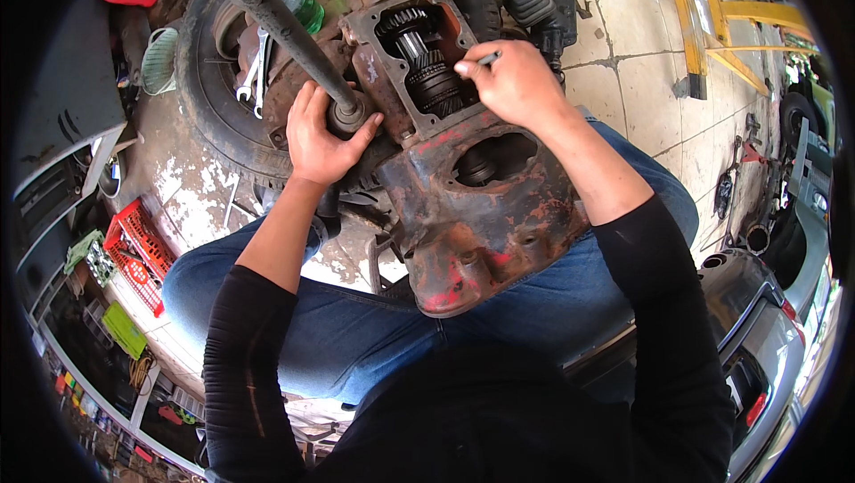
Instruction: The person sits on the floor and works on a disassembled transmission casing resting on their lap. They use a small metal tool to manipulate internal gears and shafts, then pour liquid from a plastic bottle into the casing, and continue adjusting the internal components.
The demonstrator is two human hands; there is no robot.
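Observation:
A worn, rust-brown gearbox housing [481,225] stands between my knees, with flecks of red paint on it. Through its open top I see gears on a shaft [429,73]. My left hand [322,135] is around the round collar [347,114] at the lower end of a long steel shaft [280,24], thumb on one side and fingers on the other. Over the right edge of the opening, my right hand [517,82] pinches a small grey metal pin [488,59]; most of the pin is hidden by the fingers.
A tire [200,82] lies behind the housing, with wrenches [258,77] and a green-tinted plastic bottle [303,6] on it. A black lever boot [530,4] is at far right. Beyond are a yellow frame [690,28], a red crate [141,251] and left-hand shelving [89,331].

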